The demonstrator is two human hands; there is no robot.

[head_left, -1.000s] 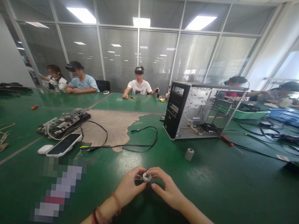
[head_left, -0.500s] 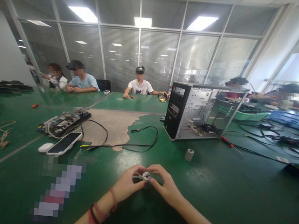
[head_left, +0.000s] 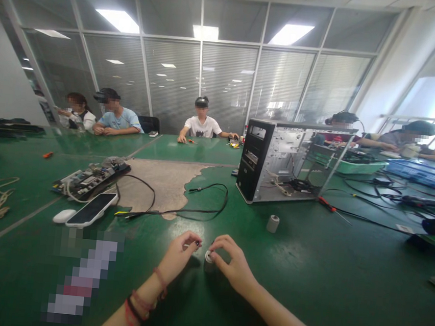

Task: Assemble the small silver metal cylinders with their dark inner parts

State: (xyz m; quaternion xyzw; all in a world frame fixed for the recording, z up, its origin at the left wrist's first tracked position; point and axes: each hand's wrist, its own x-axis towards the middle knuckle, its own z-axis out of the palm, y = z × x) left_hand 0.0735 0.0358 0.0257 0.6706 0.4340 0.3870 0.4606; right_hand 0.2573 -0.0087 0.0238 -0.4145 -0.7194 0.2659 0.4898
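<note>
At the near middle of the green table [head_left: 307, 274], my right hand [head_left: 229, 259] has its thumb and fingertips on a small round metal part [head_left: 209, 257] with a pale rim. Just left of it, apart from the part, my left hand [head_left: 184, 247] is closed in a pinch; a small dark thing shows at its fingertips, too small to name. A grey metal cylinder [head_left: 272, 223] stands beyond my right hand. Behind that is an open computer case [head_left: 254, 161] with a black front.
A black cable [head_left: 212, 213], a white-edged phone [head_left: 92, 210], a white rounded case [head_left: 64, 216] and a circuit assembly [head_left: 91, 179] lie to the left. A red screwdriver [head_left: 327, 204] and a blue basket [head_left: 424, 175] are at right. Several people sit around the table.
My left hand has come off the round metal part and moved slightly left, with its fingers pinched. My right hand remains on the part, which now sits lower, near the table.
</note>
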